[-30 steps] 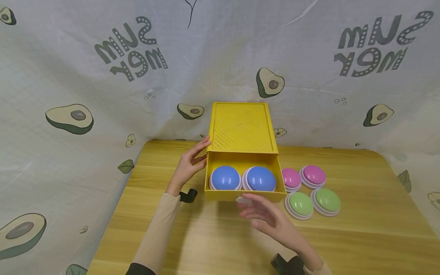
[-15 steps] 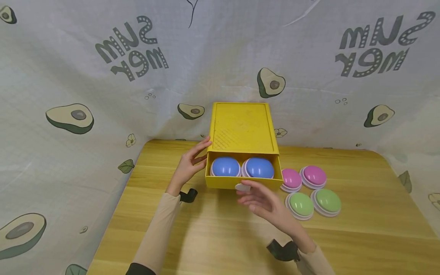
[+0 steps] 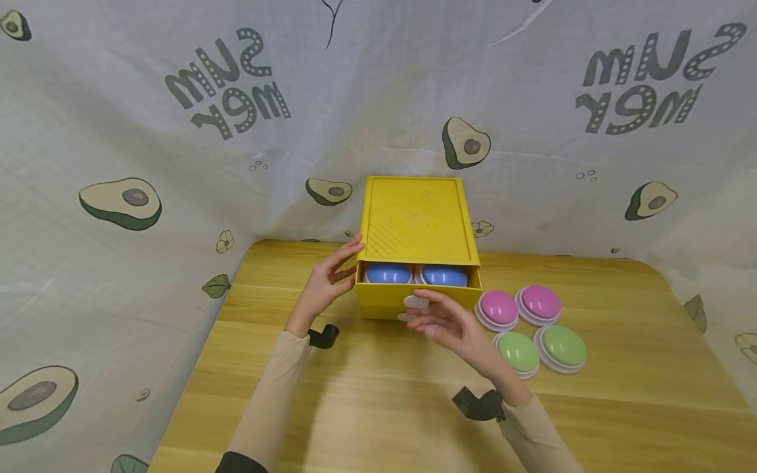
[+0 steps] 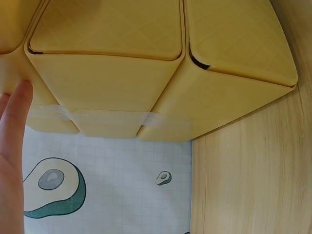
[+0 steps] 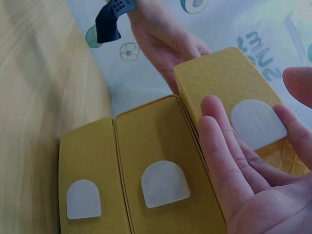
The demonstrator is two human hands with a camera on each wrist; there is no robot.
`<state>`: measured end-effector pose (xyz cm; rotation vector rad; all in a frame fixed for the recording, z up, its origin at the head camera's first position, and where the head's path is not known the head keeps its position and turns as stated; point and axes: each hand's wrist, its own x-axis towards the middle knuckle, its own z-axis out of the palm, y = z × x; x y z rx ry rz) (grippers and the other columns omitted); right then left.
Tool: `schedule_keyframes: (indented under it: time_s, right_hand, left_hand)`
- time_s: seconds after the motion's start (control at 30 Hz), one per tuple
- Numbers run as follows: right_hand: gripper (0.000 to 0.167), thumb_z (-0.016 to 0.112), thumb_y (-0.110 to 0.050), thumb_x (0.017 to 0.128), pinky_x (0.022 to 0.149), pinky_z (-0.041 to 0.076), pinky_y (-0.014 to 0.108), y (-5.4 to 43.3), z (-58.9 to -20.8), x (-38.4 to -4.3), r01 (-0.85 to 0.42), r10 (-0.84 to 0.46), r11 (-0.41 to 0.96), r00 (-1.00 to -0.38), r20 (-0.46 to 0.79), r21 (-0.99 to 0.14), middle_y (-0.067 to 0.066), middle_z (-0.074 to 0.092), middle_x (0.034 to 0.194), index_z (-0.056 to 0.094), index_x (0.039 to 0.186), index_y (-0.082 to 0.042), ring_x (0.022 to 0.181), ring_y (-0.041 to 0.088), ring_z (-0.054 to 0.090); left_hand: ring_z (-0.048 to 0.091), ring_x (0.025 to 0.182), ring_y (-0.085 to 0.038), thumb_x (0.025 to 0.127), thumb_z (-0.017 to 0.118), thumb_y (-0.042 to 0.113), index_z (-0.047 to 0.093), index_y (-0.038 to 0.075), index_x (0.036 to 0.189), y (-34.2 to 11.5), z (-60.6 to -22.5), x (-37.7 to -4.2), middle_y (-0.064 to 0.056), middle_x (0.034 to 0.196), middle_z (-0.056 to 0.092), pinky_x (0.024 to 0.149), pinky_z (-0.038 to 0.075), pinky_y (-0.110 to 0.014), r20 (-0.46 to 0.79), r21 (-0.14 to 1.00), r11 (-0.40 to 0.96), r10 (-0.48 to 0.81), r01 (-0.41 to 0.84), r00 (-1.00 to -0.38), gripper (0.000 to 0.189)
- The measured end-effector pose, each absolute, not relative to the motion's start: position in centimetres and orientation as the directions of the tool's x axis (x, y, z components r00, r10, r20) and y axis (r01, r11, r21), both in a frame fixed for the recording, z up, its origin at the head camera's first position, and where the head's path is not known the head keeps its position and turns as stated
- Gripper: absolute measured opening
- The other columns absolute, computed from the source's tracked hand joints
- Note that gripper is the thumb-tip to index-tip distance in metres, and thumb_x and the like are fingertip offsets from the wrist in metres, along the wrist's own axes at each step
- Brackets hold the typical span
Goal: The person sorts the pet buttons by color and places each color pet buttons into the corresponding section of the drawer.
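Note:
A yellow drawer cabinet (image 3: 416,220) stands at the back of the table. Its top drawer (image 3: 378,293) is pulled out a short way, and two blue domes (image 3: 388,273) on white bases sit side by side inside, partly under the cabinet's top. My left hand (image 3: 322,286) touches the cabinet's left side with its fingers extended. At the drawer front, my right hand (image 3: 452,330) has its fingers by the white tab (image 3: 416,302). The right wrist view shows those fingers mostly straight, one touching the edge of this tab (image 5: 258,125), the thumb held apart.
Right of the cabinet lie two pink domes (image 3: 541,301) and two green domes (image 3: 564,345) on white bases; my right hand is close to the nearer green one. Two lower drawers (image 5: 151,131) with white tabs are closed. A patterned cloth (image 3: 378,85) hangs behind the wooden table (image 3: 367,407).
The top drawer has slid back into the cabinet, carrying the blue domes with it. My right hand has moved forward with the drawer front. My left hand stays against the cabinet's side.

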<state>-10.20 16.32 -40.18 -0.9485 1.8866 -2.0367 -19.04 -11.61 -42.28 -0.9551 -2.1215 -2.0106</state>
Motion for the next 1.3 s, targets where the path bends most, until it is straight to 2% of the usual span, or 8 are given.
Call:
schedule_keyframes:
  time_s: [0.13,0.27,0.4,0.53,0.63,0.9,1.13,1.3]
  right_hand:
    - [0.050,0.050,0.007,0.095,0.093,0.049,0.035,16.3,-40.3,-10.9,-0.263,-0.548,-0.140,-0.783,0.296,-0.955,0.036,0.045,0.131,0.033,0.142,0.006,0.108,0.036,0.058]
    - [0.050,0.051,0.005,0.096,0.092,0.049,0.034,16.3,-40.2,-11.5,-0.244,-0.538,-0.108,-0.801,0.263,-0.964,0.037,0.045,0.130,0.034,0.143,0.003,0.108,0.043,0.056]
    - [0.049,0.050,0.004,0.096,0.090,0.050,0.034,16.3,-40.2,-12.1,-0.236,-0.534,-0.106,-0.806,0.256,-0.966,0.040,0.044,0.128,0.035,0.143,0.002,0.109,0.038,0.057]
    - [0.049,0.050,0.003,0.097,0.090,0.051,0.034,16.2,-40.1,-12.6,-0.233,-0.533,-0.113,-0.806,0.257,-0.966,0.040,0.045,0.127,0.035,0.143,0.002,0.109,0.034,0.059]
    - [0.049,0.050,0.003,0.097,0.092,0.050,0.035,16.1,-39.9,-12.9,-0.227,-0.530,-0.114,-0.810,0.252,-0.967,0.040,0.046,0.127,0.034,0.143,0.003,0.110,0.039,0.057]
    - [0.050,0.050,0.002,0.097,0.095,0.045,0.045,15.8,-39.5,-13.3,-0.220,-0.526,-0.108,-0.815,0.244,-0.969,0.041,0.043,0.128,0.032,0.143,0.005,0.111,0.044,0.055]
    - [0.052,0.051,0.001,0.097,0.096,0.045,0.043,15.9,-39.8,-13.2,-0.203,-0.528,-0.085,-0.821,0.217,-0.975,0.036,0.044,0.130,0.031,0.145,0.000,0.113,0.045,0.052]
    - [0.056,0.051,0.000,0.097,0.095,0.047,0.038,16.0,-39.9,-12.9,-0.193,-0.528,-0.056,-0.827,0.193,-0.980,0.030,0.044,0.136,0.028,0.148,-0.007,0.117,0.046,0.048]
  left_hand:
    - [0.038,0.134,-0.024,0.086,0.055,-0.017,0.047,-0.002,0.139,-11.7,-42.3,-19.1,-0.005,0.152,0.035,0.097,0.044,-0.046,0.456,0.878,-0.049,0.387,0.476,-0.801,0.055]
    - [0.037,0.135,-0.026,0.087,0.056,-0.017,0.046,-0.003,0.139,-11.7,-42.2,-19.0,-0.007,0.152,0.034,0.097,0.044,-0.046,0.449,0.882,-0.044,0.388,0.470,-0.805,0.055]
    - [0.036,0.135,-0.030,0.086,0.055,-0.019,0.044,-0.008,0.137,-11.6,-41.4,-18.6,-0.014,0.152,0.031,0.099,0.043,-0.046,0.422,0.896,-0.038,0.388,0.443,-0.819,0.053]
    - [0.036,0.135,-0.025,0.087,0.056,-0.017,0.046,-0.006,0.138,-11.7,-41.4,-18.6,-0.010,0.152,0.033,0.099,0.043,-0.043,0.429,0.892,-0.043,0.390,0.450,-0.814,0.053]
    - [0.037,0.135,-0.020,0.088,0.058,-0.013,0.047,-0.001,0.139,-11.8,-42.2,-19.0,-0.004,0.152,0.034,0.098,0.045,-0.040,0.451,0.880,-0.048,0.389,0.472,-0.803,0.054]
    - [0.036,0.135,-0.027,0.088,0.059,-0.013,0.046,-0.003,0.139,-11.7,-42.1,-19.0,-0.009,0.153,0.032,0.098,0.041,-0.053,0.439,0.890,-0.057,0.383,0.453,-0.813,0.053]
    - [0.034,0.135,-0.034,0.086,0.056,-0.019,0.045,-0.010,0.134,-11.4,-40.6,-18.0,-0.019,0.151,0.032,0.097,0.037,-0.062,0.454,0.881,-0.057,0.383,0.470,-0.804,0.050]
    - [0.038,0.132,-0.034,0.084,0.061,-0.017,0.049,-0.011,0.130,-11.0,-39.4,-17.4,-0.021,0.147,0.036,0.098,0.038,-0.059,0.481,0.859,-0.010,0.363,0.513,-0.798,0.048]
